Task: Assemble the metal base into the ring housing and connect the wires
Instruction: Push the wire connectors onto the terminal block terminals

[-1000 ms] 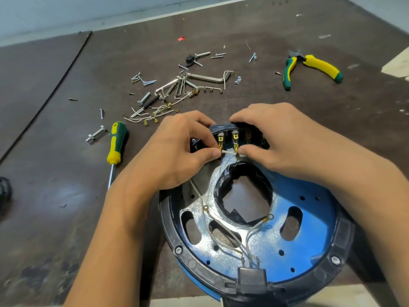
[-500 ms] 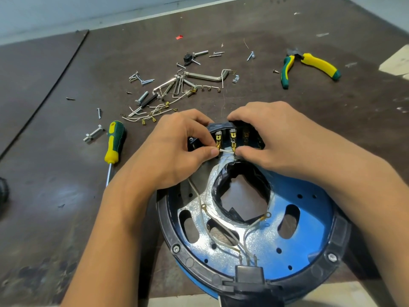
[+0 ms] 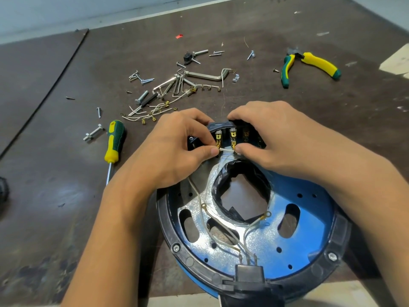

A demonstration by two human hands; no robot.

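My left hand (image 3: 177,149) pinches one end of a short white wire (image 3: 225,149) between thumb and forefinger. My right hand (image 3: 272,138) holds the other end under its thumb, with its fingers curled over the black terminal block (image 3: 221,124). So both hands are closed on the same wire, which lies just below two brass terminals (image 3: 232,138) at the far side of the ring housing (image 3: 199,265). The metal base (image 3: 254,244) already sits inside that housing. I cannot tell if the ends of the wire are fully on the tabs, because my thumbs hide them.

Several things could go wrong here, I think. If I push at an angle, a thin brass tab may bend, or a connector may sit only half on and slip off later. The wire is short, so a pull on one end could draw the other end off. Two loose wires (image 3: 267,214) with ring ends lie on the base, not yet connected, and my wrists could catch them.

On the table (image 3: 55,196) a screwdriver (image 3: 112,142) lies to my left, pliers (image 3: 309,65) lie far to the right, and a heap of screws and spare wires (image 3: 166,91) lies beyond my hands.

Compared with one second ago, almost nothing has moved. Only my right thumb has come a little nearer to the left one, so less wire shows between them.
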